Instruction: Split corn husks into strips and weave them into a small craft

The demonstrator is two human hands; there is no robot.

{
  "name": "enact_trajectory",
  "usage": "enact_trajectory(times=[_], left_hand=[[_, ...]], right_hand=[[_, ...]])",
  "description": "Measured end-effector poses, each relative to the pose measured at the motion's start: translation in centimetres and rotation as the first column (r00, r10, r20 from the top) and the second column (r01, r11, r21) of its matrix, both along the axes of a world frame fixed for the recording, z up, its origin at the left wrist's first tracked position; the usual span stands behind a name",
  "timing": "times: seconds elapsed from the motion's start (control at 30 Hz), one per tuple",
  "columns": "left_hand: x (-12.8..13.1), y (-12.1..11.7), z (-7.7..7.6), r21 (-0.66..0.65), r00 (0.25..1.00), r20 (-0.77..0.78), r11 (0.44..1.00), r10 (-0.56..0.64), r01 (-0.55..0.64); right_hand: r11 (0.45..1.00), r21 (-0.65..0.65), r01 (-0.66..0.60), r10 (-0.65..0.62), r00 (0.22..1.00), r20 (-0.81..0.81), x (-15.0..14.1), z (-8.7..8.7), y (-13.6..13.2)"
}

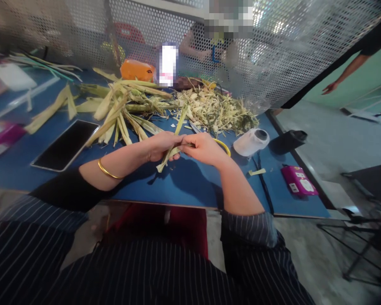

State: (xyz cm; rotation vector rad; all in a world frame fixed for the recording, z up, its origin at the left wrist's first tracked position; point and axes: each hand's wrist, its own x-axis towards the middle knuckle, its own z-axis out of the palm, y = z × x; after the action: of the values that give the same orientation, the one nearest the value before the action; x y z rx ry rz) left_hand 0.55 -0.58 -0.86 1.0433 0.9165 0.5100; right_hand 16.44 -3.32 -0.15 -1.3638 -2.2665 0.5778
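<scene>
I'm seeing a touchscreen device point(65, 145) lying partly under husk leaves point(114, 101). My left hand point(163, 146) is holding a husk strip point(180, 123) above the blue table point(190, 186); my right hand point(206, 149) is pinching it, partly blocking yellow-handled scissors point(225, 147). Shreds point(216, 110), white spool point(250, 142), black spool point(285, 143) and purple tissue pack point(298, 180) are sitting beyond and rightward.

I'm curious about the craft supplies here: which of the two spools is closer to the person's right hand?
The white spool, just to the right of the right hand. The black spool is farther out, by the table's right edge.
</scene>
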Motion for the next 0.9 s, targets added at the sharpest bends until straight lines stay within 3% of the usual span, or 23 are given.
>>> enact_trajectory(times=[0.13, 0.33, 0.57, 0.7, 0.77, 0.9], left_hand=[[-0.1, 0.4, -0.2, -0.021, 0.999, 0.046, 1.000, -0.016, 0.017], [-0.8, 0.5, 0.4, -0.044, 0.983, 0.123, 0.988, -0.139, 0.145], [-0.8, 0.1, 0.4, -0.055, 0.954, 0.198, 0.969, -0.226, 0.241], [-0.5, 0.7, 0.3, -0.023, 0.913, 0.405, 0.997, -0.056, 0.071], [-0.5, 1.3, 0.5, -0.025, 0.865, 0.498, 0.997, 0.070, -0.067], [-0.7, 1.9, 1.1, -0.033, 0.799, 0.555, 0.966, 0.231, -0.257]], right_hand=[[1.000, -0.020, 0.014, -0.016, 0.998, -0.059, 0.1, 0.3, -0.2], [0.989, -0.064, 0.137, -0.150, 0.939, -0.309, 2.0, 0.8, 0.6], [0.953, -0.177, 0.247, -0.303, 0.716, -0.629, 2.4, -0.5, 2.1], [0.889, -0.142, 0.436, -0.398, 0.581, -0.710, 1.9, -0.8, 2.4], [0.890, -0.143, 0.432, -0.403, 0.603, -0.688, 1.2, -0.8, 2.1], [0.966, -0.233, 0.115, -0.221, 0.835, -0.503, -0.9, -1.2, 0.7]])
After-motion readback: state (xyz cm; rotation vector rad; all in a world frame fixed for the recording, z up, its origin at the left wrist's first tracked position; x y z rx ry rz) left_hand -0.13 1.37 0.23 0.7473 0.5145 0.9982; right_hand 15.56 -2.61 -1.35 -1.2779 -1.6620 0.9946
